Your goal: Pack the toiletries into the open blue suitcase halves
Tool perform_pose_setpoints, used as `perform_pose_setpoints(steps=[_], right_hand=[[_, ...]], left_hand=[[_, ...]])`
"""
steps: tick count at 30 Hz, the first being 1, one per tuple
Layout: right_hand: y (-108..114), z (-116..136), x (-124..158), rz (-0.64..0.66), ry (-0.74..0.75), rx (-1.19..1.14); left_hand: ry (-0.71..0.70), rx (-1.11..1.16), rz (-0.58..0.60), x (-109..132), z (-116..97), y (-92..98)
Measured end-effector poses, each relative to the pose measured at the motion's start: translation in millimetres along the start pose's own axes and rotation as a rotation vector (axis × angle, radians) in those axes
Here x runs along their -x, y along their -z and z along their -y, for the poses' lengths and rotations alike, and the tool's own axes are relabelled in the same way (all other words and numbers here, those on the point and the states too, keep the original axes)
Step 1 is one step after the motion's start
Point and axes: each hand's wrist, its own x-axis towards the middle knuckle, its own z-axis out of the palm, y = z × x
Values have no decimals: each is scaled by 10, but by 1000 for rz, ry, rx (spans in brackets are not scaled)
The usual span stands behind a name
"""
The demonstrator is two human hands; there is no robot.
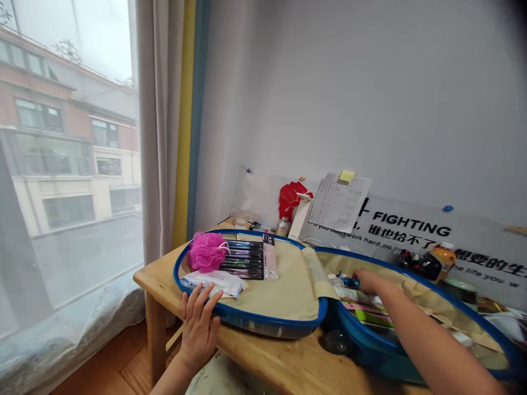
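Head view: my left hand rests spread-fingered on the suitcase rim, apparently steadying it, while my right hand curls just beside a blue cap, grip unclear.

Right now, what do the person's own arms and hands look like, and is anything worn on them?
The left hand and the right hand are both bare, with no gloves, rings or watch showing. The forearms are bare as well, with no sleeve in view.
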Motion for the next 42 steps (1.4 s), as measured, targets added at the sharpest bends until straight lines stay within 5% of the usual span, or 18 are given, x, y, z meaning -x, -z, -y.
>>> perform_pose_setpoints(steps=[5, 11, 15, 19, 26, 38, 42], right_hand=[[124, 10, 108, 63, -76, 8], [445, 162, 200, -183, -84, -115], [707, 577, 259, -349, 81, -245], [845, 1247, 475, -323, 399, -341], [674, 2212, 841, 27, 918, -329], [320, 2426, 827, 25, 898, -296], [308, 2426, 833, 11, 902, -280]], left_hand=[[-13, 5, -9, -19, -15, 8], [4, -10, -9, -10, -18, -4], [2, -3, -2, -9, -20, -4], [5, 5, 0, -17, -24, 8], [8, 6, 9, -17, -19, 23], [-13, 11, -21, -38, -26, 33], [40, 48, 62, -132, -32, 132]])
